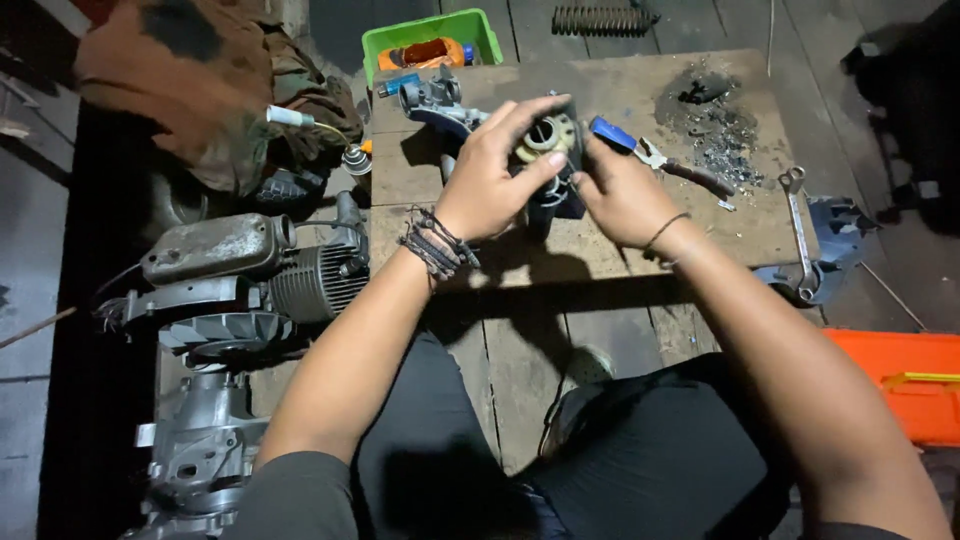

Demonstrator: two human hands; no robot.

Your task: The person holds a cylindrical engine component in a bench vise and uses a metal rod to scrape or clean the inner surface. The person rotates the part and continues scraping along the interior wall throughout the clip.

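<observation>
Over a low wooden board (600, 240), both hands grip a small machine part (549, 140) with a pale round centre and dark housing. My left hand (492, 170) wraps it from the left, fingers over the top. My right hand (620, 190) presses on its right side. A blue-handled tool (612, 133) pokes out just above the right hand; I cannot tell whether that hand holds it. A grey metal part (435, 100) lies just behind the left hand.
Pliers (690, 172) and a spanner (797, 225) lie on the board's right side, near a heap of dark grit (715, 125). A green bin (432, 40) stands behind. A small engine (250, 275) and casings (200, 440) sit at left. An orange case (900, 380) is at right.
</observation>
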